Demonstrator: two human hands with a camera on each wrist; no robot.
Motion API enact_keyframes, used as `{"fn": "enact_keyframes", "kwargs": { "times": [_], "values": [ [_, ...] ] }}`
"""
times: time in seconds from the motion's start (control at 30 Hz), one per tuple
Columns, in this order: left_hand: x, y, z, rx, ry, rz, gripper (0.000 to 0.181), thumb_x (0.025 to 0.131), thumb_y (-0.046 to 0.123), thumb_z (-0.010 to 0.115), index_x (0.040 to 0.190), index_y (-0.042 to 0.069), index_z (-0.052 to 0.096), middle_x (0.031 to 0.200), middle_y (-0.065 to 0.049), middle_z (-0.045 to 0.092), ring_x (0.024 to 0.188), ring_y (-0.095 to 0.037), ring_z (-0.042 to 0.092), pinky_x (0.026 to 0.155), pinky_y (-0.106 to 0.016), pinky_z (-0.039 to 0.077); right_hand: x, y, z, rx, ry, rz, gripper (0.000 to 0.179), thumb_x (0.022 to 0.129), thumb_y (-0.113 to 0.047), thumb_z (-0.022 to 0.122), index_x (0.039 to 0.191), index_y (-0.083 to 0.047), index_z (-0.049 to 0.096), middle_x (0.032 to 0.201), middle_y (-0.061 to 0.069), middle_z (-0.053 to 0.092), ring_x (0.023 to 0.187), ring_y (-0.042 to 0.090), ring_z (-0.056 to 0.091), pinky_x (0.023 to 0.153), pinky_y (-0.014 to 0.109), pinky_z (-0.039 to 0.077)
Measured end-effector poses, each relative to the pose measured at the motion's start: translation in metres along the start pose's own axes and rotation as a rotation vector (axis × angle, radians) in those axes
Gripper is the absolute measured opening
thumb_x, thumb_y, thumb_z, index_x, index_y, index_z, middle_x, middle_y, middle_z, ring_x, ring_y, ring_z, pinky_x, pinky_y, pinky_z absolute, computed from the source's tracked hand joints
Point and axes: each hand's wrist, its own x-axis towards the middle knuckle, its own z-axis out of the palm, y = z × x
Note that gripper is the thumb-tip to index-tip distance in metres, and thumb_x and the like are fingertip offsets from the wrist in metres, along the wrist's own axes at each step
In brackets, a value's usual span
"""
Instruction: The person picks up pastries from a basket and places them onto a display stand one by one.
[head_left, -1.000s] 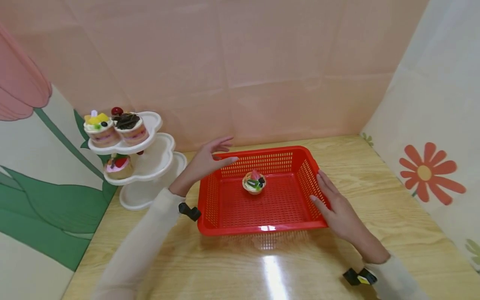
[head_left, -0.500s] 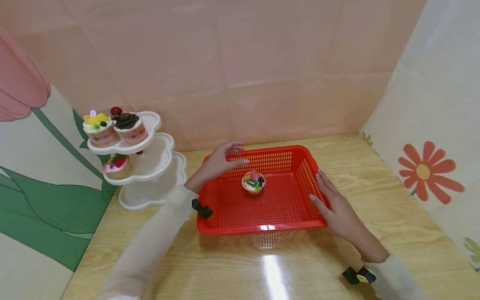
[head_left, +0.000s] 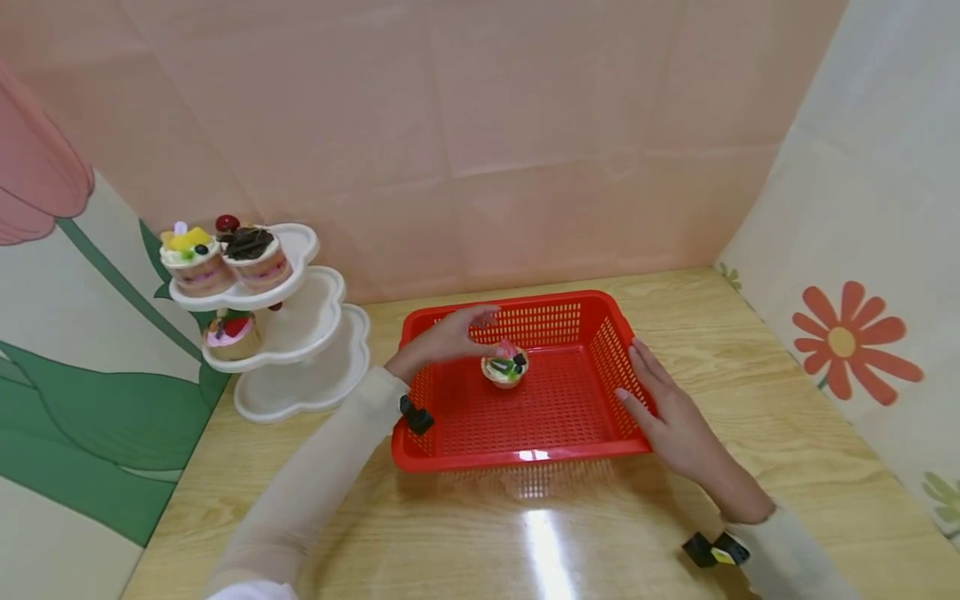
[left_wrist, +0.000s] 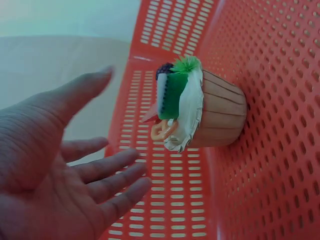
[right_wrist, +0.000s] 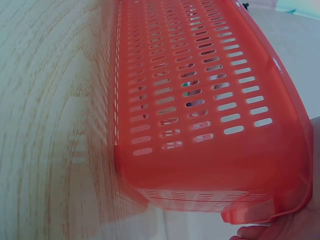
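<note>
A toy cupcake [head_left: 504,372] with white cream, a strawberry piece, green bits and a dark berry stands upright in the red plastic basket [head_left: 525,455]. My left hand [head_left: 450,335] reaches over the basket's left side, thumb and fingers spread apart just above and left of the cupcake. In the left wrist view, the palm of that hand [left_wrist: 60,185] faces the cupcake's topping [left_wrist: 180,100], with a gap between them. My right hand [head_left: 678,429] holds the basket's right end, its thumb over the rim and its fingers along the outer side.
A white three-tier stand [head_left: 300,367] is at the left. Its top tier bears a fruit-topped cake [head_left: 197,265] and a chocolate-topped cake [head_left: 257,260]; a pink-topped cake [head_left: 231,335] sits on the middle tier. The wooden table [head_left: 750,367] meets a pink backdrop [head_left: 540,167] behind.
My left hand has moved right and down, from the basket's back left rim to close over the cupcake. The right hand stays on the basket, and the cupcake has not moved.
</note>
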Motion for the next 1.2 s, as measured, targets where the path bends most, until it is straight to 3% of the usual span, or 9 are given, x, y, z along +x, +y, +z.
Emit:
{"fn": "enact_keyframes", "kwargs": {
  "times": [0.27, 0.47, 0.67, 0.8, 1.2],
  "values": [
    [0.008, -0.008, 0.007, 0.07, -0.102, -0.028, 0.094, 0.081, 0.038, 0.086, 0.157, 0.017, 0.036, 0.154, -0.008, 0.047, 0.142, -0.027, 0.043, 0.112, -0.047, 0.042, 0.0, 0.002, 0.0, 0.001, 0.0, -0.009, 0.072, 0.106, -0.032, 0.054, 0.162, -0.008, 0.017, 0.17, 0.007, 0.008, 0.151, 0.044, 0.02, 0.103, 0.072, 0.035],
    [0.011, -0.011, 0.011, 0.091, -0.124, -0.022, 0.09, 0.081, 0.032, 0.088, 0.155, 0.016, 0.04, 0.15, -0.007, 0.051, 0.138, -0.024, 0.047, 0.112, -0.044, 0.042, 0.0, 0.003, 0.001, -0.003, 0.005, -0.017, 0.072, 0.106, -0.033, 0.054, 0.162, -0.008, 0.017, 0.17, 0.008, 0.008, 0.15, 0.045, 0.021, 0.102, 0.072, 0.036],
    [0.013, -0.01, 0.016, 0.168, -0.163, 0.006, 0.09, 0.082, 0.031, 0.087, 0.156, 0.013, 0.039, 0.151, -0.009, 0.05, 0.138, -0.026, 0.046, 0.115, -0.045, 0.038, 0.001, 0.003, -0.002, -0.008, 0.006, -0.018, 0.072, 0.106, -0.035, 0.054, 0.162, -0.007, 0.017, 0.17, 0.009, 0.008, 0.149, 0.046, 0.022, 0.1, 0.073, 0.037],
    [0.012, -0.008, 0.019, 0.198, -0.171, -0.008, 0.089, 0.082, 0.03, 0.087, 0.155, 0.013, 0.04, 0.15, -0.009, 0.051, 0.136, -0.026, 0.047, 0.115, -0.045, 0.038, 0.001, 0.004, -0.001, -0.009, 0.004, -0.018, 0.072, 0.106, -0.037, 0.053, 0.162, -0.008, 0.017, 0.17, 0.008, 0.008, 0.15, 0.046, 0.021, 0.102, 0.072, 0.036],
    [0.008, -0.002, 0.02, 0.18, -0.209, -0.029, 0.081, 0.081, 0.025, 0.088, 0.149, 0.011, 0.046, 0.139, -0.007, 0.057, 0.127, -0.024, 0.053, 0.112, -0.044, 0.042, 0.0, 0.003, -0.001, 0.009, 0.0, -0.02, 0.072, 0.106, -0.034, 0.054, 0.162, -0.008, 0.017, 0.17, 0.007, 0.008, 0.15, 0.045, 0.02, 0.103, 0.072, 0.035]
  ]
}}
